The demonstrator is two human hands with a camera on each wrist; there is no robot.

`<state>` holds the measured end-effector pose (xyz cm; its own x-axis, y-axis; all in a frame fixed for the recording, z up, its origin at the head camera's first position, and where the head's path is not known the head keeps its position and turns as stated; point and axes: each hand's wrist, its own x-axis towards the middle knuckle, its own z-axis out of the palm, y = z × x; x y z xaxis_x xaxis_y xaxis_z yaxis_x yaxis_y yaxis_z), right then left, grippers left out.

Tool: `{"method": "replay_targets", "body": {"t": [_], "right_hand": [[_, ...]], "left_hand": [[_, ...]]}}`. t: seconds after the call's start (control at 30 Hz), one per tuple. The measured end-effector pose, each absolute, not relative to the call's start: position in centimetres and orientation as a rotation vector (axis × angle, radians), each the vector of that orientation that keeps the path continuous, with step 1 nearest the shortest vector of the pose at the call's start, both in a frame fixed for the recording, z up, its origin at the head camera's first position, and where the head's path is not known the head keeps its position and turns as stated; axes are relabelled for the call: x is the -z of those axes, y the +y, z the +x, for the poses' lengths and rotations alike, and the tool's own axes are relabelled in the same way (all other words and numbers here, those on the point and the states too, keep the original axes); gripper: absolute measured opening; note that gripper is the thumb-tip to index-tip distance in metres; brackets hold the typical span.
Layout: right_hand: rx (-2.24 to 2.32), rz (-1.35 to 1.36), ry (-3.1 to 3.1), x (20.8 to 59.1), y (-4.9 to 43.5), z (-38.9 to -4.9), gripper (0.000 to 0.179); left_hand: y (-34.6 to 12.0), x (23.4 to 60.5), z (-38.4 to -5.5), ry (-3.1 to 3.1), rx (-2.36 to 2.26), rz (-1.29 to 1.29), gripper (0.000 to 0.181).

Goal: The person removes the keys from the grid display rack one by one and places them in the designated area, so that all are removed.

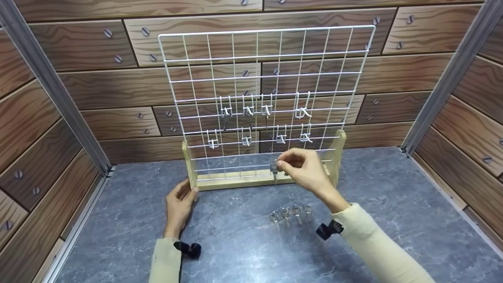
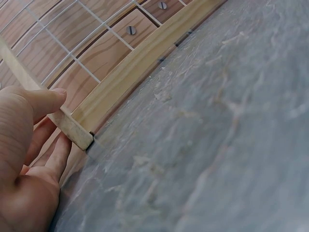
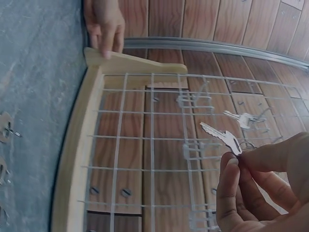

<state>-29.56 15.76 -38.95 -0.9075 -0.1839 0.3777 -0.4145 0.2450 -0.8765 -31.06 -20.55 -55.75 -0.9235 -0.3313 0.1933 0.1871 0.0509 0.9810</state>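
Note:
My right hand (image 1: pixel 304 169) pinches a silver key (image 3: pixel 222 137) with a small ring between thumb and fingertips, in front of the lower part of a white wire grid (image 1: pixel 257 57). In the head view that key hangs blade down. My left hand (image 1: pixel 178 206) grips the left end of the wooden stand (image 2: pixel 79 128) that carries the grid, thumb at its front and fingers behind. White hooks (image 1: pixel 246 140) sit on the grid in two rows. Keys (image 1: pixel 226 122) hang from the three left hooks of the upper row; one hanging key (image 3: pixel 244 119) also shows in the right wrist view.
Several more keys (image 1: pixel 296 214) with rings lie in a row on the grey marbled table (image 1: pixel 235 243), below my right hand. Wood-patterned walls (image 1: pixel 98 90) with metal corner posts (image 1: pixel 59 90) enclose the back and sides.

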Motion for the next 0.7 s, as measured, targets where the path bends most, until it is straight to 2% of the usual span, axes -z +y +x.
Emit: {"method": "replay_targets", "body": {"t": [0.7], "right_hand": [[-1.827, 0.57, -2.452, 45.6, 13.6, -29.5, 0.013]], "left_hand": [[-20.8, 55.7, -30.9, -1.978, 1.938, 0.139, 0.046]]}}
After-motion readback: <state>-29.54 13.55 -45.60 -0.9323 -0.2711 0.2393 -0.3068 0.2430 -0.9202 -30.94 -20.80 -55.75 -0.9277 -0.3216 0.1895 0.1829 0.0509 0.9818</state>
